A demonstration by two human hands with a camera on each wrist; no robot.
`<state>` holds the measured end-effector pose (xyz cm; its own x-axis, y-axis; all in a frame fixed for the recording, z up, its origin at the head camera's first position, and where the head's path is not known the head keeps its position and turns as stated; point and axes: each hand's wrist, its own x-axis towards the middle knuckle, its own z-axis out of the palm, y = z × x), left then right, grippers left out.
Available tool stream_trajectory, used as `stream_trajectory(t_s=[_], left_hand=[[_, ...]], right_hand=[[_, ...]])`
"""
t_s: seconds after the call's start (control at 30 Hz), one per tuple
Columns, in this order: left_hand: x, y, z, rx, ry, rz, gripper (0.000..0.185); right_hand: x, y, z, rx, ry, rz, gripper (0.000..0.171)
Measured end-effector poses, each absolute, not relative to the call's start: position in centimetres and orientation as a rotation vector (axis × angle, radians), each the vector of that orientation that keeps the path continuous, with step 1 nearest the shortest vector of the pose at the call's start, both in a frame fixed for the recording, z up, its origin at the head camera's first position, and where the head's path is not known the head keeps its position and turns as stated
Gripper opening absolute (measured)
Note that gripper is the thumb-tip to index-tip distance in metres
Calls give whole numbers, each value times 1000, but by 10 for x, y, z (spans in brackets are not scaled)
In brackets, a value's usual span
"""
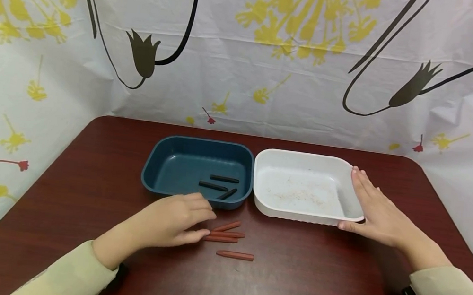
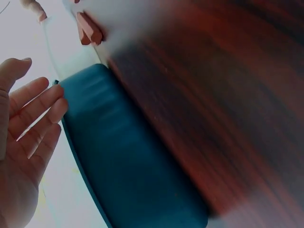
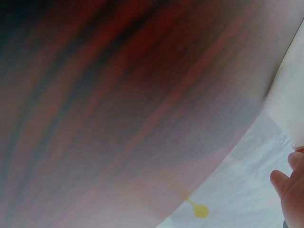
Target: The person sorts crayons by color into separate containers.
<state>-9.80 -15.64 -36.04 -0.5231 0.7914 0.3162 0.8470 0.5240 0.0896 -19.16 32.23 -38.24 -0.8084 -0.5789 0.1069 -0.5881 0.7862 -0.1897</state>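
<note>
My left hand (image 1: 176, 220) hovers at the front of the blue tray (image 1: 159, 190), fingers loosely bent and nothing between them; the left wrist view shows its bare palm. Right at its thumb and fingertips lie several reddish-brown crayons (image 1: 228, 234) in a loose bunch on the table. A single reddish-brown crayon (image 1: 234, 255) lies a little nearer to me. Three black crayons (image 1: 219, 178) are inside the blue tray. With fingers stretched along its right end and the thumb at the front corner, my right hand (image 1: 383, 218) touches the white tray (image 1: 294, 215).
Side by side, the two trays stand toward the back of the dark red wooden table (image 1: 301, 277). Small brownish specks dot the white tray's floor. Behind and at both sides hangs a white patterned sheet (image 1: 208, 83).
</note>
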Motion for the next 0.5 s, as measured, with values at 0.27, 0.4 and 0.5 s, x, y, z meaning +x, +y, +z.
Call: stream_trajectory(t_s=[0.27,0.4,0.5], left_hand=[[-99,-142,-364,-1503,-2501,-359,19],[-99,-136,-363,-1530,-2502,-354,22],[-99,-131,-362,-1557,-2531,-384,22]], right_hand=[[-191,322,-383,953,-2942,342,122],[-192,323,-383,958,-2938,341,122],[-192,322,-384,962,-2933,340,122]])
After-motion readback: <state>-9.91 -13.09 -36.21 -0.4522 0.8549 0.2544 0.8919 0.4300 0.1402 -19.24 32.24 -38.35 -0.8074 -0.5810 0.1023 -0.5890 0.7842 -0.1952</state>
